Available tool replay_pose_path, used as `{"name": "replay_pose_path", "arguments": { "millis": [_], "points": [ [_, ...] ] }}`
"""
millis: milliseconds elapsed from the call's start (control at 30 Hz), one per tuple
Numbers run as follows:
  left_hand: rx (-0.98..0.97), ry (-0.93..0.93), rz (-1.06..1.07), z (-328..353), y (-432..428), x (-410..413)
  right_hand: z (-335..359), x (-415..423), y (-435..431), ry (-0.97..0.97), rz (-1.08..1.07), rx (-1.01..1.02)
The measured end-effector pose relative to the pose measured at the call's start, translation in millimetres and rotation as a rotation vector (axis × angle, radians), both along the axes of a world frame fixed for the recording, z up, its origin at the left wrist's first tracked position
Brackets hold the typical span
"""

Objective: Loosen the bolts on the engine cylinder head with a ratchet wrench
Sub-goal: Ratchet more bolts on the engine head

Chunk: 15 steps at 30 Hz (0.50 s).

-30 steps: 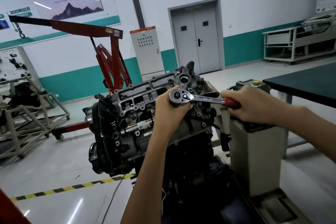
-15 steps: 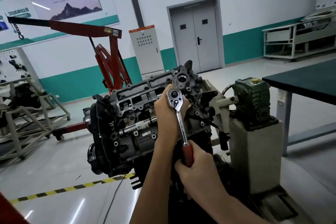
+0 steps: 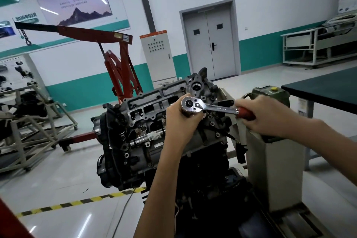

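Observation:
A grey engine with its cylinder head (image 3: 146,108) uppermost stands on a work stand in the middle of the view. A chrome ratchet wrench (image 3: 210,106) with a red handle lies across the head's right end, its handle pointing right. My left hand (image 3: 180,116) grips the round ratchet head from below, and its fingers hide the socket and the bolt. My right hand (image 3: 268,117) grips the red handle at the right.
The stand's grey column (image 3: 274,172) with a green gearbox (image 3: 270,92) rises right of the engine. A dark-topped table (image 3: 324,87) is at far right. A red engine crane (image 3: 119,67) stands behind left, another engine stand (image 3: 29,133) at far left, and yellow-black floor tape (image 3: 77,202) in front.
My right hand swung the wrench handle from pointing right, down toward me, and back up to the right. My left hand stayed on the ratchet head.

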<state>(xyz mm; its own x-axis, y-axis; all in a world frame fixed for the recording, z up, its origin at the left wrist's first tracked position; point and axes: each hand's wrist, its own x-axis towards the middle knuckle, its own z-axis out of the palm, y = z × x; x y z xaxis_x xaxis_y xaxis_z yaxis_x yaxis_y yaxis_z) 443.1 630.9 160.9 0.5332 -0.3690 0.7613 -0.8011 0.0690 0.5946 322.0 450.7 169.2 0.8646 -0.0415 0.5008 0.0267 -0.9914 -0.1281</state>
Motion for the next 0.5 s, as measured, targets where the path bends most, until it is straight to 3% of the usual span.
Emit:
{"name": "replay_pose_path", "arguments": {
  "millis": [67,133,200,300,400,500],
  "points": [
    [-0.041,-0.074,0.027,-5,-1,-3,-29,-8,23,0.032,0.023,0.242],
    [-0.075,-0.071,0.045,-8,-4,-7,-55,-14,59,-0.081,0.078,0.490],
    [-0.105,-0.018,0.057,-8,-9,-12,-76,-11,99,-0.193,0.097,0.701],
    [-0.151,0.102,0.038,-4,-10,-15,-89,-1,137,-0.210,0.161,0.913],
    [-0.113,0.138,0.032,-1,-6,-10,-81,-5,115,-0.160,0.140,0.747],
    [-0.028,0.103,0.040,2,-3,-7,-52,-13,55,-0.045,0.116,0.402]
  ]
}}
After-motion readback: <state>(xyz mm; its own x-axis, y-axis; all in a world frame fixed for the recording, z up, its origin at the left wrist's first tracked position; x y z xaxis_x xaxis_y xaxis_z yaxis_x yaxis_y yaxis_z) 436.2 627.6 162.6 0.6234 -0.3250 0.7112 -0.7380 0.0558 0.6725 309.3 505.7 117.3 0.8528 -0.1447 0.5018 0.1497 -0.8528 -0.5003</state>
